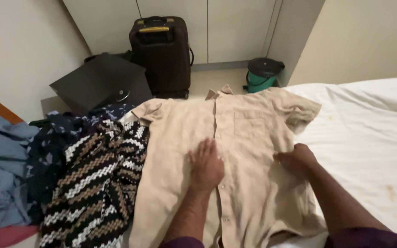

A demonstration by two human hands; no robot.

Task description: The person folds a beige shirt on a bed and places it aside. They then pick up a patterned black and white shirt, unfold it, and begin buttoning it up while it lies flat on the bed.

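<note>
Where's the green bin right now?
In the head view, the green bin stands on the floor top centre-right, right of the dark suitcase, past the beige shirt.

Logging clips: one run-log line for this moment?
left hand flat on beige button-up shirt | right hand pinching its side | white bed sheet beneath

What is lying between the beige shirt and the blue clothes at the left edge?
In the head view, a zigzag-patterned garment and a dark floral garment lie between the beige shirt and the blue clothes.
</note>
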